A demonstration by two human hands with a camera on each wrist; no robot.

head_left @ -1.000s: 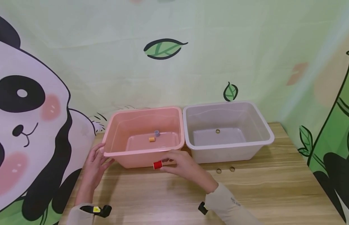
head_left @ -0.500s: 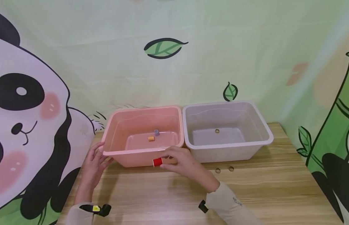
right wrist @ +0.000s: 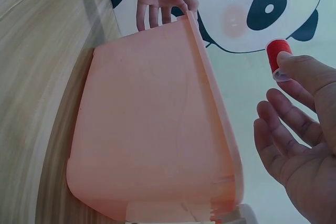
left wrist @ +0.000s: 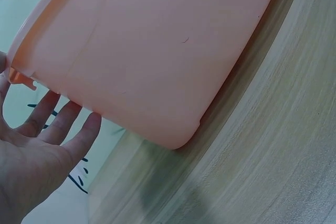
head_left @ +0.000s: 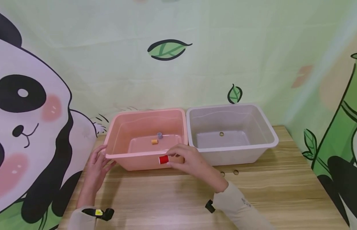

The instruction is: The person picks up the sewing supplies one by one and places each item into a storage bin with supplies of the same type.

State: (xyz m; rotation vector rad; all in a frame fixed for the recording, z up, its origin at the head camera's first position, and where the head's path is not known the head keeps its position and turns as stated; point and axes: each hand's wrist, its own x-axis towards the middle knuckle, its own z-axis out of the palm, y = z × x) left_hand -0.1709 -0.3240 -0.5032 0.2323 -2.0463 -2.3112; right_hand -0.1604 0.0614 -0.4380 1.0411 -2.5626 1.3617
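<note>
My right hand (head_left: 190,161) pinches a red thread spool (head_left: 163,159) between thumb and forefinger, in front of the pink bin's (head_left: 144,161) near wall. White shows at the spool's ends in the right wrist view, and the other fingers are loosely bent. At the bin's near left corner, my left hand (head_left: 96,167) holds the rim, with a digit over it and the other fingertips against the outside in the left wrist view. Inside this bin lie a yellow spool (head_left: 154,141) and a blue-grey spool (head_left: 159,135).
A grey bin (head_left: 233,156) stands directly right of the pink one, with a small brass-coloured ring (head_left: 221,134) on its floor. In front of it on the wooden table (head_left: 155,198) lie two more rings (head_left: 235,172), one partly behind my right wrist. A printed cloth hangs behind.
My right hand has risen a little and shifted slightly right with the red thread spool, closer to the pink bin's rim. My left hand stays at the corner.
</note>
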